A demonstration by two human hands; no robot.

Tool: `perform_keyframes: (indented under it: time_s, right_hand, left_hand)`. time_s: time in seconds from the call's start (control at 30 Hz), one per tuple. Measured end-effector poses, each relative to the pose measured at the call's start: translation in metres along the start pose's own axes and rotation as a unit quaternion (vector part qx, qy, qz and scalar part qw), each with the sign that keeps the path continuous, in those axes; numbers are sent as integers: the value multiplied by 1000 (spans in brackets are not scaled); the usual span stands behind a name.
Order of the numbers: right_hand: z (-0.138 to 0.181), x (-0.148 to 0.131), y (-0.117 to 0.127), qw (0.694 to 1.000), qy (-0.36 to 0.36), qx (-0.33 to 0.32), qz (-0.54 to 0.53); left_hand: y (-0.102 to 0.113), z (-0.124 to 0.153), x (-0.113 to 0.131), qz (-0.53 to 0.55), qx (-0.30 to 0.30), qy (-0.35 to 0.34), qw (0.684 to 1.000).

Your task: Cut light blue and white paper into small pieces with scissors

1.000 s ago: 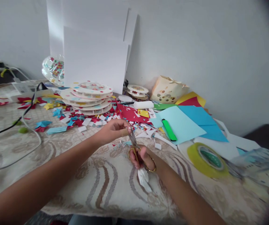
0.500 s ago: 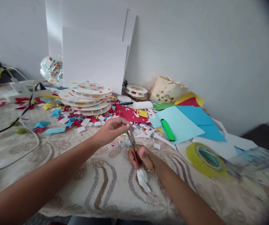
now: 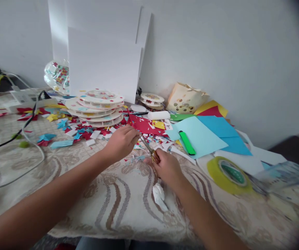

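My right hand [image 3: 166,167] is closed round the gold handles of small scissors [image 3: 149,148], back of the hand up, blades pointing up-left. My left hand [image 3: 122,141] is closed in a pinch right at the blade tips; what it pinches is too small to make out. Both hands hover over the patterned tablecloth [image 3: 92,198], just in front of a litter of red, blue and white paper scraps [image 3: 97,133]. A crumpled white paper piece [image 3: 159,197] lies on the cloth below my right wrist.
A stack of decorated white discs [image 3: 97,107] sits behind my left hand, white boards [image 3: 104,62] leaning on the wall. Coloured paper sheets [image 3: 204,133], a green marker [image 3: 187,142], a white glue tube [image 3: 159,115] and yellow tape roll [image 3: 229,173] lie right. Cables [image 3: 26,139] cross the left.
My right hand has rolled over, palm now down, and moved up toward the scraps with the scissors tilting flatter. My left hand stayed at the blade tips, shifting slightly up.
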State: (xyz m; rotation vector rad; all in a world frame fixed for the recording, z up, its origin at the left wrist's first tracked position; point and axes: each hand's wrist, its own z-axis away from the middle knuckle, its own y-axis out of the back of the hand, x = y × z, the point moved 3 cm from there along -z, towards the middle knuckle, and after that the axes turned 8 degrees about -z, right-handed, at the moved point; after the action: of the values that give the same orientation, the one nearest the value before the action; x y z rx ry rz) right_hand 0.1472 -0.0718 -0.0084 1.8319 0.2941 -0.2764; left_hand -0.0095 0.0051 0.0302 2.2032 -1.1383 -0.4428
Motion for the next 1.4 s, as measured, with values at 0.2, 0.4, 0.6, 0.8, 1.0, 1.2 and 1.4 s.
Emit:
perform_keyframes:
  time_s: [0.2, 0.4, 0.6, 0.8, 1.0, 1.2, 1.4]
  right_hand:
    - [0, 2, 1, 996, -29, 9, 82]
    - [0, 1, 0, 994, -52, -6, 98]
    - [1, 0, -3, 997, -43, -13, 63]
    - [2, -1, -5, 997, -52, -16, 55]
    - [3, -3, -5, 996, -57, -29, 61]
    - [3, -3, -4, 996, -48, -38, 70]
    - [3, -3, -3, 994, -53, -63, 71]
  left_hand:
    - [-3, -1, -4, -67, -53, -12, 996]
    - [-6, 1, -2, -126, -79, -18, 989]
    - [-8, 1, -2, -128, -93, -10, 987]
    - [-16, 4, 0, -113, -126, -4, 985]
    - [-17, 5, 2, -121, -150, 25, 981]
    - [-16, 4, 2, -92, -159, 71, 980]
    - [-17, 4, 1, -46, -132, 81, 987]
